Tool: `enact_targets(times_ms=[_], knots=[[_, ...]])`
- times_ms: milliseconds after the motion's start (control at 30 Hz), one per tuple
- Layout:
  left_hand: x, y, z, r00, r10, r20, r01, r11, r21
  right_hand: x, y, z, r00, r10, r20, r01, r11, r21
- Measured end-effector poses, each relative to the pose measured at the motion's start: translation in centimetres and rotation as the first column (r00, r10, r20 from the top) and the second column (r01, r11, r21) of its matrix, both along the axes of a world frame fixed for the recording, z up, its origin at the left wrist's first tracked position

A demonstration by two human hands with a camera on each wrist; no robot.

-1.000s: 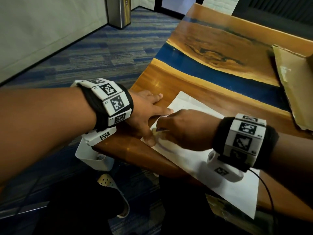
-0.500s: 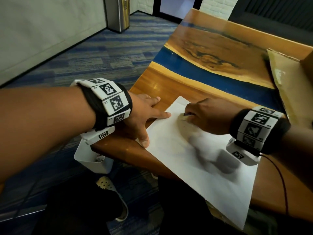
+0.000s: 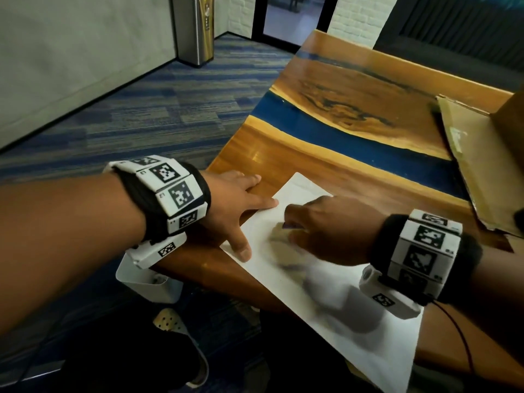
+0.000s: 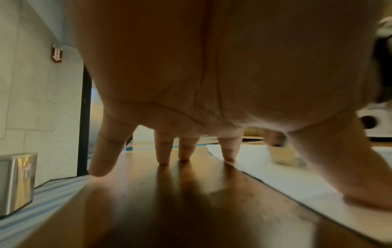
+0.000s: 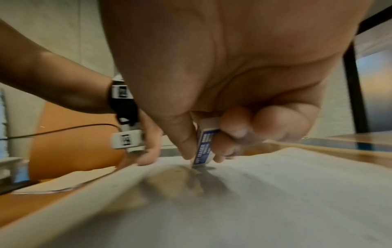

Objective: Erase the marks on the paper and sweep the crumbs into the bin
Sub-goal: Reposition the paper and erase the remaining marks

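A white sheet of paper [image 3: 354, 313] lies at the near left corner of the wooden table [image 3: 297, 163]. My left hand [image 3: 241, 208] lies flat with spread fingers, thumb and forefinger pressing the paper's left edge [image 4: 286, 181]. My right hand [image 3: 320, 231] pinches a white eraser [image 5: 204, 147] in a blue sleeve between thumb and fingers, its tip down on the paper [image 5: 275, 201]. The eraser [image 3: 292, 226] barely shows in the head view under my fingers. A blurred shadow covers the paper by the tip; no marks or crumbs can be made out.
A small white bin [image 3: 147, 282] hangs below the table's near left edge, under my left wrist. A flattened cardboard box [image 3: 482, 157] lies on the table's right side. A steel waste can [image 3: 195, 26] stands on the carpet by the far wall.
My right hand with the eraser slid away across the paper, then back toward my left hand, rubbing. The left hand stayed pressed on the paper's edge.
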State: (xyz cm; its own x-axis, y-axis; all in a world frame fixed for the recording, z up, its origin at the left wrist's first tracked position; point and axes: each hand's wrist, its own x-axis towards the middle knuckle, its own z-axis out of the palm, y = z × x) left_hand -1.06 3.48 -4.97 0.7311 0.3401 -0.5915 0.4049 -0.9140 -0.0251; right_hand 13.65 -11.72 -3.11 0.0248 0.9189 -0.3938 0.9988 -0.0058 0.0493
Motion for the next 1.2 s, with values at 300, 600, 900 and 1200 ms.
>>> enact_targets(times_ms=[300, 600, 900, 1200], knots=[[0.9, 0.1, 1.2, 0.997, -0.032, -0.071, 0.035, 0.998, 0.052, 0.4, 1.5, -0.2, 0.993, -0.080, 0.082, 0.076, 0.996, 0.052], [0.8, 0.4, 1.0, 0.998, -0.047, -0.048, 0.049, 0.998, 0.034, -1.4, 2.3, 0.1, 0.998, -0.058, -0.034, 0.060, 0.995, 0.079], [0.7, 0.7, 0.8, 0.998, -0.044, -0.055, 0.045, 0.999, 0.021, -1.7, 2.1, -0.1, 1.000, -0.006, -0.028, 0.008, 0.997, 0.077], [0.8, 0.3, 1.2, 0.995, -0.050, -0.092, 0.056, 0.997, 0.062, 0.3, 1.0, 0.0, 1.000, -0.001, 0.011, 0.000, 0.998, 0.059]])
